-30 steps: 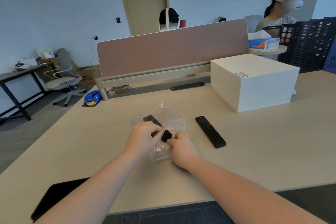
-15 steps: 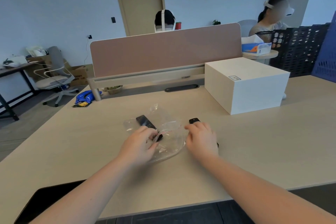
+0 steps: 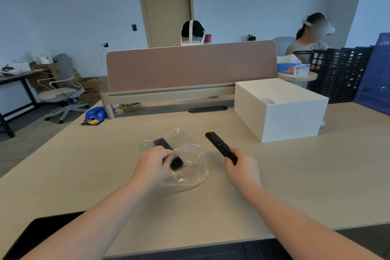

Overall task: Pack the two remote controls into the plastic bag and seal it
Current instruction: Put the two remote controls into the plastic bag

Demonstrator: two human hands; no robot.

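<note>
A: L hand (image 3: 152,164)?
B: Pinched shut on plastic bag (image 3: 185,167), thumb + fingers (image 3: 165,157) gripping the red-striped zip edge at the mouth. Holding that edge up a bit off the desk (image 3: 295,186).

A: Bag itself?
B: Clear, crumpled, lying mid-desk btwn both hands. Mouth facing R, roughly.

A: 1st remote?
B: First remote (image 3: 168,152) inside bag already, black, lying diagonal. Far end seen thru plastic, near end beside L fingertips. Partly hidden by L hand.

A: R hand (image 3: 242,169)?
B: Closed round near end of second remote (image 3: 220,146). Black, slim, buttons facing up. Far end pointing away + left, toward divider. Looks lifted off desk at grip end; can't tell if far tip touching.

A: 2nd remote vs bag?
B: Outside bag, just R of it. Not touching plastic, as far as visible.

A: Anything else nearby?
B: White box (image 3: 280,112) on desk, back R, apart from remote. Pink-brown divider panel (image 3: 190,67) behind. Dark flat thing (image 3: 42,232) at near L desk edge, under L forearm. Two ppl w/ headsets seated beyond divider.
</note>
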